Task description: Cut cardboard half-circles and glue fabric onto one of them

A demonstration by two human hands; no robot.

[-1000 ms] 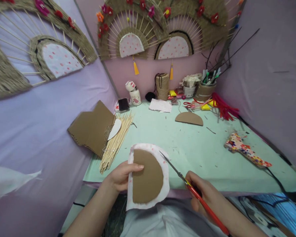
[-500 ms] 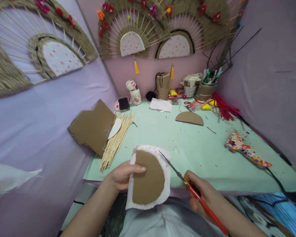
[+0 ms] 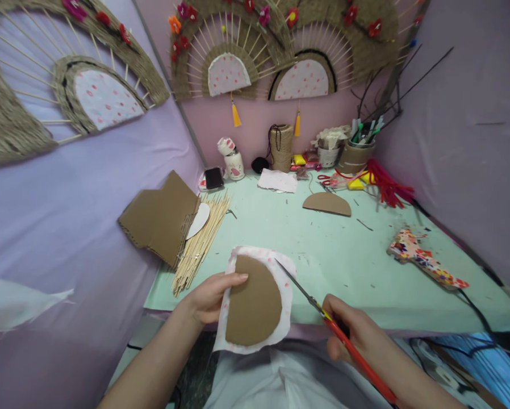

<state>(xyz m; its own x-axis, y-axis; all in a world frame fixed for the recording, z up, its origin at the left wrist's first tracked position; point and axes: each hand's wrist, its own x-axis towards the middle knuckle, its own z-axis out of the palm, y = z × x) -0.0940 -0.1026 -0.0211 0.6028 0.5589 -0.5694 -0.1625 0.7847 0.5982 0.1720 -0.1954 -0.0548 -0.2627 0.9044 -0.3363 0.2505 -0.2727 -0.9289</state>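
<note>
A brown half-round piece of cardboard (image 3: pixel 255 301) lies against white fabric with pink spots (image 3: pixel 287 307), which sticks out as a margin around it. My left hand (image 3: pixel 214 295) grips both at the straight left side, thumb on top of the cardboard and fingers hidden beneath. In my right hand (image 3: pixel 351 326) are scissors with red handles (image 3: pixel 361 363). Their dark blades look closed, and the tip lies over the fabric's upper right margin, close to the cardboard's curve. Whether the tip touches the fabric I cannot tell.
On the green table (image 3: pixel 276 227) lie bamboo sticks (image 3: pixel 204 244), a folded cardboard sheet (image 3: pixel 159 218), another cardboard half-round (image 3: pixel 326 204) and a flower-patterned glue gun (image 3: pixel 425 261) with a cord. Twine (image 3: pixel 281 149), a jar (image 3: pixel 234 165) and pots stand at the back. Decorated fans (image 3: pixel 301 79) hang behind.
The fabric and cardboard have risen slightly and tilted a little in my left hand. My right hand and the scissors have barely moved, staying at the upper right margin.
</note>
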